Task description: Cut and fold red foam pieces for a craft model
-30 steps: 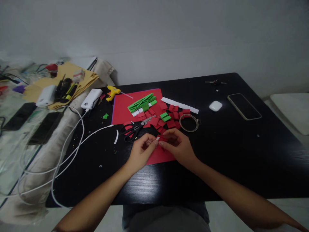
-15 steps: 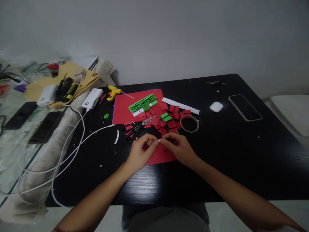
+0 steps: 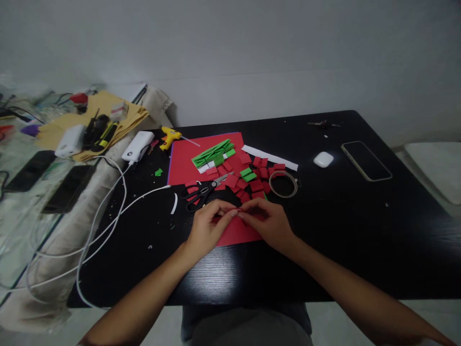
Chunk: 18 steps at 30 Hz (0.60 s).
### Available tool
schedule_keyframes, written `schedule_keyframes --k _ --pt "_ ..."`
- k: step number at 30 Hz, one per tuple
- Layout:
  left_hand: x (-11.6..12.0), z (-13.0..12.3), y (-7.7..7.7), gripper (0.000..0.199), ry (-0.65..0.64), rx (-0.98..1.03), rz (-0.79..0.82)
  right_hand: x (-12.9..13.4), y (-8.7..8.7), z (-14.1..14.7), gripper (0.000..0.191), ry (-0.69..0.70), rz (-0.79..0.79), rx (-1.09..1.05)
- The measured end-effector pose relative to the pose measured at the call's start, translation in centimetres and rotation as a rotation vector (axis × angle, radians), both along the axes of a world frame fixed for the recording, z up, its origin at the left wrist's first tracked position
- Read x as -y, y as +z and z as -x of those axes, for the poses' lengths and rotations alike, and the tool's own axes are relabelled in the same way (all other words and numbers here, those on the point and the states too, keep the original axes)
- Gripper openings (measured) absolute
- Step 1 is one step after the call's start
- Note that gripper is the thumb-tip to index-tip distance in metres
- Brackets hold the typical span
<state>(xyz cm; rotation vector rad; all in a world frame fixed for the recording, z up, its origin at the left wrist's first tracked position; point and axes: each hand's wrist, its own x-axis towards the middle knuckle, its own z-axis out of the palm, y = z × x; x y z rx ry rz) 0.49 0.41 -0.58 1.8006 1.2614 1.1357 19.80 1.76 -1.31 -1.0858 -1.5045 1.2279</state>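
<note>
Over a red paper sheet [image 3: 239,234], my left hand [image 3: 211,226] and my right hand [image 3: 268,221] meet at the fingertips. Both pinch a small red paper piece [image 3: 237,210], largely hidden by the fingers. Just beyond them lie several folded red paper pieces [image 3: 257,185] and a green folded piece [image 3: 248,174]. Black-handled scissors [image 3: 201,192] rest to the left of the pile, blades pointing right and away. A roll of tape [image 3: 283,184] lies at the pile's right side.
Behind the pile, green folded paper strips [image 3: 214,154] lie on a larger red sheet [image 3: 180,163]. A yellow glue gun [image 3: 169,138], a white paper strip [image 3: 270,157], a white earbud case [image 3: 323,159] and a phone [image 3: 366,161] are farther out. White cables [image 3: 124,192] cross the table's left side.
The fingertips have shifted slightly around the small piece. Its white part, visible between them before, no longer shows, and a red edge does. Everything else lies as before.
</note>
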Motion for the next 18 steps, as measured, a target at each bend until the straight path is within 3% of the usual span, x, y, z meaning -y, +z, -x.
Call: schedule_keyframes --k 4,7,12,18 --pt "0.20 0.14 0.36 0.006 -0.018 -0.029 -0.207 0.43 -0.10 -0.18 0.009 -0.078 -0.346 0.083" --pt "0.42 0.03 0.69 0.008 -0.006 -0.035 -0.313 0.66 -0.09 -0.12 0.011 -0.093 -0.484 0.097" --pt "0.86 -0.14 0.78 0.013 0.000 -0.069 -0.419 0.96 0.10 0.09 0.011 -0.077 -0.541 0.129" --pt "0.83 -0.05 0.77 0.015 -0.052 -0.039 -0.349 0.99 0.09 0.06 0.011 -0.075 -0.498 0.124"
